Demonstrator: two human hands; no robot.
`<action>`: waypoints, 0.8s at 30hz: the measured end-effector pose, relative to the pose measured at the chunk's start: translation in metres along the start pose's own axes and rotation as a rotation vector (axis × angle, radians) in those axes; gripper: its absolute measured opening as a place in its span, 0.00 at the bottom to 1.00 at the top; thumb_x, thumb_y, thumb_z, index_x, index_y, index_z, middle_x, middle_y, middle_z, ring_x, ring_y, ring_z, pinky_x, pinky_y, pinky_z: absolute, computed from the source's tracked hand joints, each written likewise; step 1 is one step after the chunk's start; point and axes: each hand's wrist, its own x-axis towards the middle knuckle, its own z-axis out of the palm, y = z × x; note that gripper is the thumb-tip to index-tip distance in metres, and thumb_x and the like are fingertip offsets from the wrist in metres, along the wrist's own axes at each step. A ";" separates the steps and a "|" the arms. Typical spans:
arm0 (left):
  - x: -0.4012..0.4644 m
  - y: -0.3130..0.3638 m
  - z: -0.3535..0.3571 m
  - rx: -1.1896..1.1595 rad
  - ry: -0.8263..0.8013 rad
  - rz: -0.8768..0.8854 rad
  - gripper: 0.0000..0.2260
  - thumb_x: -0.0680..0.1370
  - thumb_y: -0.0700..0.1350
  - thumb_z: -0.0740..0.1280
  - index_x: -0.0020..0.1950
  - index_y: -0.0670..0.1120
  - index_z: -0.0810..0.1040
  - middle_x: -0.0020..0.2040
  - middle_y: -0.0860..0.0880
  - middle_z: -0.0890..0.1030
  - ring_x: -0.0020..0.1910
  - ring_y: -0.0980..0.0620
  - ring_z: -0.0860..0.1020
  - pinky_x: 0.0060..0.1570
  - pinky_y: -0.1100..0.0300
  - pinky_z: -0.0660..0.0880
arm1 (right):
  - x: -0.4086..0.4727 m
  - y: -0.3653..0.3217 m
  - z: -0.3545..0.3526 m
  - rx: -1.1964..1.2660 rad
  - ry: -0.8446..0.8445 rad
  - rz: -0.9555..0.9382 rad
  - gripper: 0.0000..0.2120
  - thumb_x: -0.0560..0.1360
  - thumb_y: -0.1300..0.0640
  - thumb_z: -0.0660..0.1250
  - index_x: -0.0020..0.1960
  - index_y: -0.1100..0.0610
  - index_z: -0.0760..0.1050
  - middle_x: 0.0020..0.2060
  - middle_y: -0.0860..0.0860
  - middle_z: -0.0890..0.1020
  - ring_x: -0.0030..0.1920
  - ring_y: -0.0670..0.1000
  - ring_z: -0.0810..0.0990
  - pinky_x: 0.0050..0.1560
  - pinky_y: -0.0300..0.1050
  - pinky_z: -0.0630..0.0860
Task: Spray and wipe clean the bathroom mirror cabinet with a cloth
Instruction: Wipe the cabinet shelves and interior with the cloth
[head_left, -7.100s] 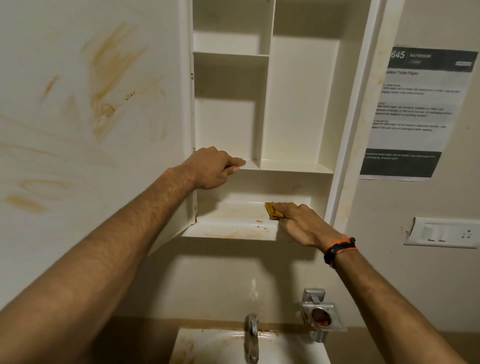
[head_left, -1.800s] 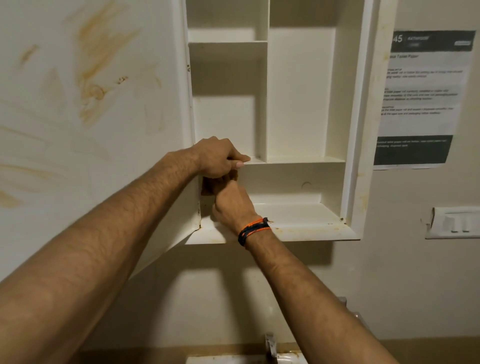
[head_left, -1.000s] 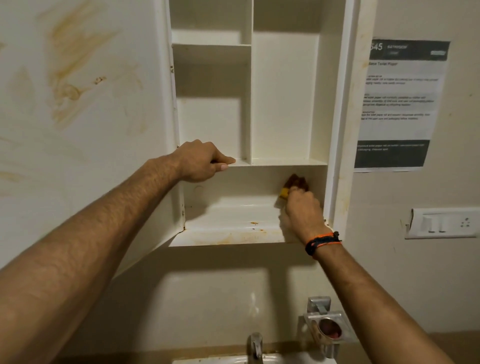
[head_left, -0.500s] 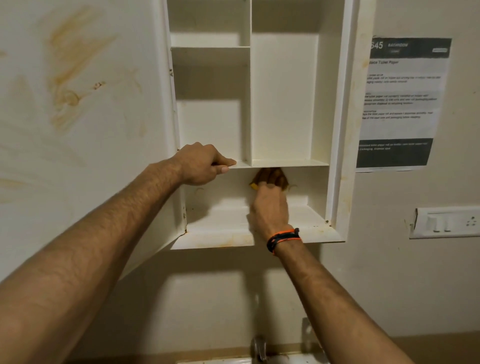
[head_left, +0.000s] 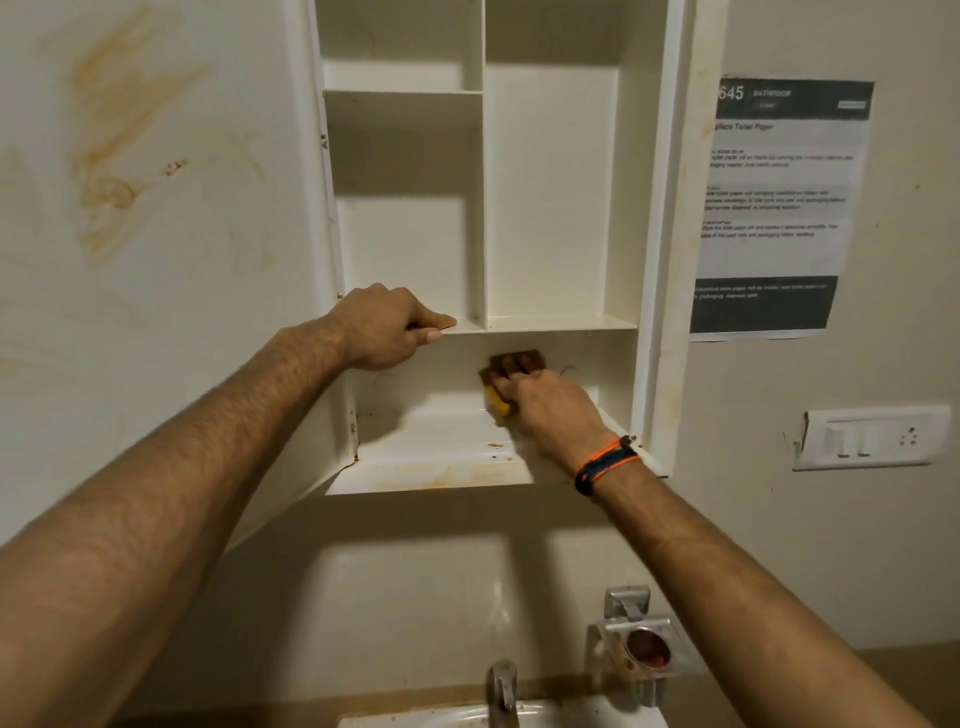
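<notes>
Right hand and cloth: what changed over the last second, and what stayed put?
The right hand, holding the cloth, swept left from the bottom compartment's right corner to its middle, then edged back right along the back wall. The left hand kept its grip on the shelf edge; stains remain on the bottom ledge.

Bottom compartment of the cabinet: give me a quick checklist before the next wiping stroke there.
1. Cloth in hand: ok. The right hand grips the yellow cloth against the compartment's back wall.
2. Cabinet steadied: ok. The left hand holds the front edge of the middle shelf.
3. Door out of the way: ok. The cabinet door stands open at the left.
4. Bottom shelf clean: not ok. Brown smears and specks show along its front edge.
5. Door's inner face clean: not ok. It carries orange-brown streaks.
6. Spray bottle within reach: cannot tell, none in view.
</notes>
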 end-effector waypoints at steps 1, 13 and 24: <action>0.000 0.000 0.000 -0.003 0.001 -0.001 0.16 0.83 0.53 0.59 0.71 0.61 0.70 0.67 0.54 0.77 0.64 0.49 0.76 0.60 0.57 0.69 | -0.004 0.009 -0.002 0.002 0.002 0.043 0.17 0.79 0.55 0.61 0.67 0.53 0.72 0.58 0.53 0.80 0.57 0.57 0.78 0.53 0.50 0.75; -0.001 0.002 0.000 -0.015 -0.005 -0.012 0.16 0.83 0.53 0.59 0.71 0.59 0.71 0.67 0.56 0.76 0.63 0.50 0.76 0.61 0.57 0.68 | -0.015 0.025 -0.027 0.396 -0.174 0.307 0.11 0.75 0.67 0.56 0.47 0.60 0.77 0.41 0.57 0.78 0.43 0.58 0.75 0.40 0.42 0.72; -0.009 0.005 0.010 -0.041 0.067 -0.046 0.16 0.83 0.52 0.58 0.70 0.60 0.71 0.66 0.54 0.78 0.64 0.49 0.76 0.63 0.53 0.69 | -0.085 0.021 -0.039 0.256 0.047 0.094 0.27 0.68 0.69 0.58 0.65 0.55 0.75 0.56 0.55 0.81 0.53 0.60 0.80 0.53 0.52 0.78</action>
